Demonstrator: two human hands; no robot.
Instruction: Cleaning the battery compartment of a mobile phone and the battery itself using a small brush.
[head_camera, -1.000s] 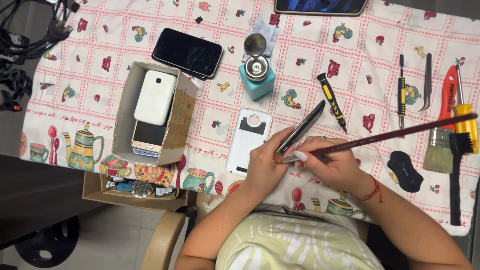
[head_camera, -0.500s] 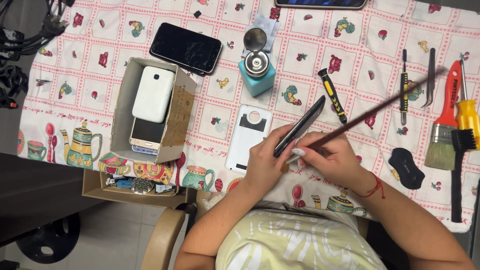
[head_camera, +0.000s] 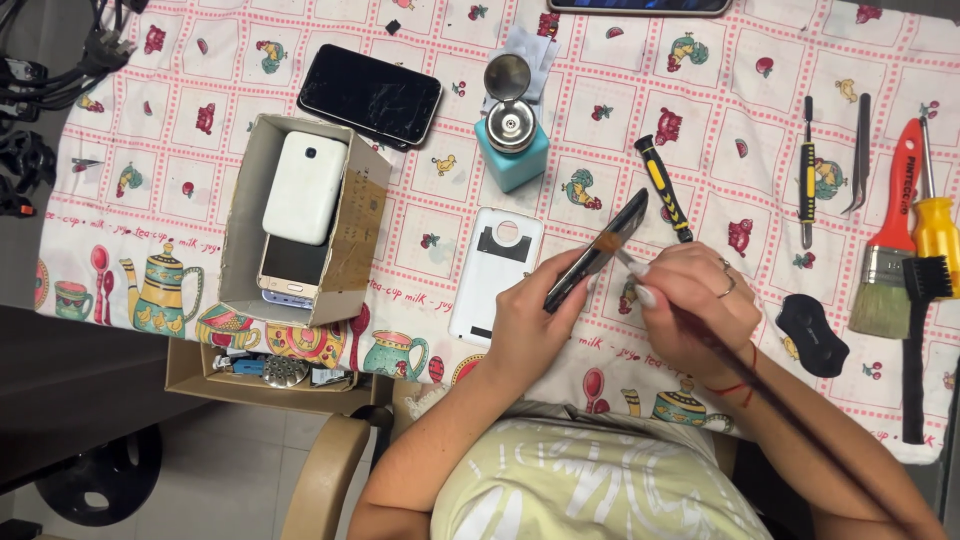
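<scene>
- The thin brush has swung round: its handle now trails near-right, bristles on the dark phone.
- Left hand grips the phone on edge above the worktop; right hand, just right, pinches the brush.

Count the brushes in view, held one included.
3. A thin paintbrush in the right hand, its tip at the phone held by the left hand; an orange-handled flat brush and a black brush at the table's right edge.

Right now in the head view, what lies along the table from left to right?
Cardboard box with phones → white back cover → left hand holding a phone → right hand with thin brush → tweezers → orange paintbrush
</scene>
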